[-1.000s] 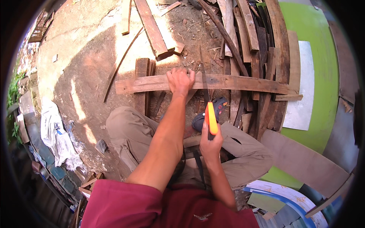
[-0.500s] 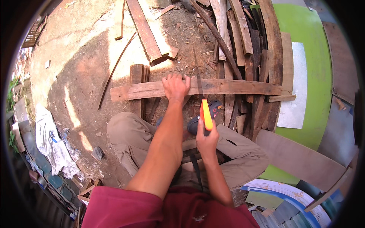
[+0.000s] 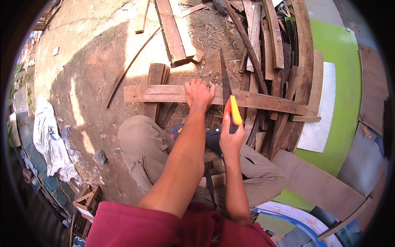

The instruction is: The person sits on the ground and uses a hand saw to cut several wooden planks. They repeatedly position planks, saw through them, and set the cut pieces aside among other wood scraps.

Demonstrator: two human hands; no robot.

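A long reddish-brown wooden plank (image 3: 263, 101) lies crosswise in front of me. My left hand (image 3: 199, 94) grips it left of the middle, fingers curled over the far edge. Just right of that hand, a handsaw (image 3: 225, 78) crosses the plank, its dark tapered blade pointing away from me. My right hand (image 3: 231, 138) is closed around the saw's yellow and orange handle, whose far end overlaps the plank's near edge. How deep the blade sits in the wood cannot be seen. Short boards (image 3: 154, 74) lie under the plank's left part; its right part rests across piled timber.
Stacked old timber (image 3: 302, 53) fills the right side, beside a green sheet (image 3: 335, 86) and a white panel (image 3: 323, 111). More boards (image 3: 173, 33) lie on the ground ahead. A white cloth (image 3: 48, 138) and a grey stone (image 3: 99, 157) are at left. My bent legs (image 3: 142, 144) are close below the plank.
The saw has moved away from me, bringing its handle up to the plank's near edge. My left hand keeps its hold on the plank. The whole view has shifted slightly.
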